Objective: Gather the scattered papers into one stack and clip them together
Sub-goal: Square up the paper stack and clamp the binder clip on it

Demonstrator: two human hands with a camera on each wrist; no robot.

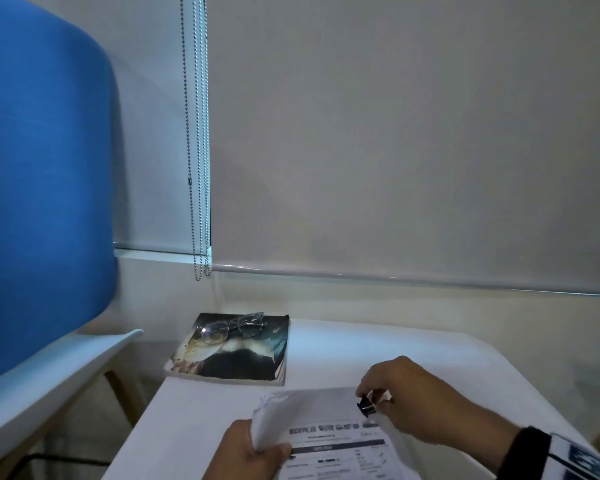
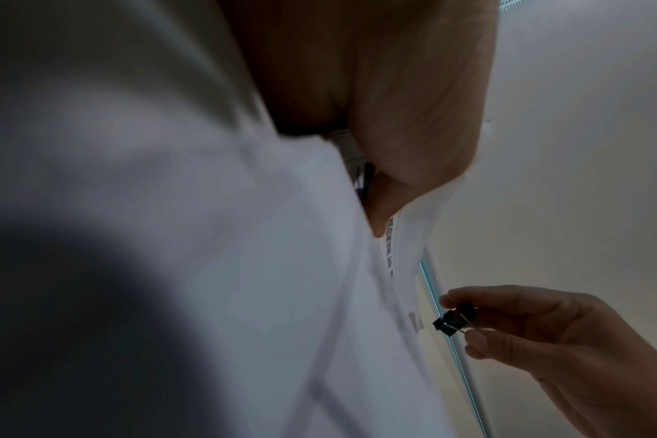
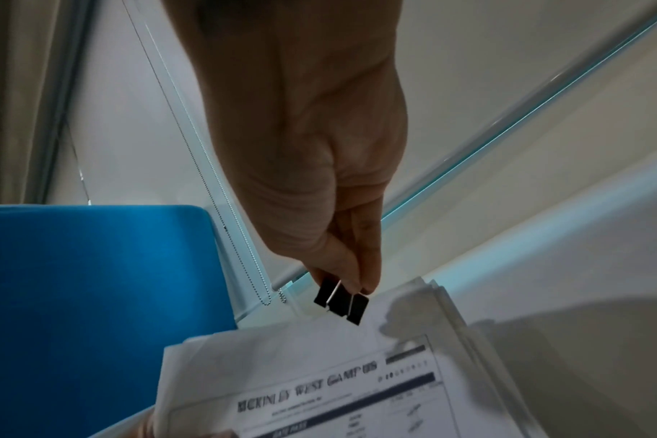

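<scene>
A stack of printed white papers [image 1: 329, 441] sits at the near edge of the white table [image 1: 413, 344], its left side curled upward. My left hand [image 1: 253, 452] grips that left edge, thumb on top. My right hand [image 1: 409, 396] pinches a small black binder clip [image 1: 367, 407] by its levers, just above the stack's top right corner. In the right wrist view the clip [image 3: 341, 300] hangs from my fingertips with its mouth over the papers [image 3: 319, 385] and their corner. The left wrist view shows the clip [image 2: 455, 320] a short gap from the papers [image 2: 282, 281].
A book with a dark picture cover [image 1: 232, 351] lies at the table's far left, clear glasses [image 1: 234, 327] on top. A blue-backed white chair [image 1: 39, 237] stands left of the table. Bead cords [image 1: 198, 140] and a roller blind [image 1: 413, 133] hang behind.
</scene>
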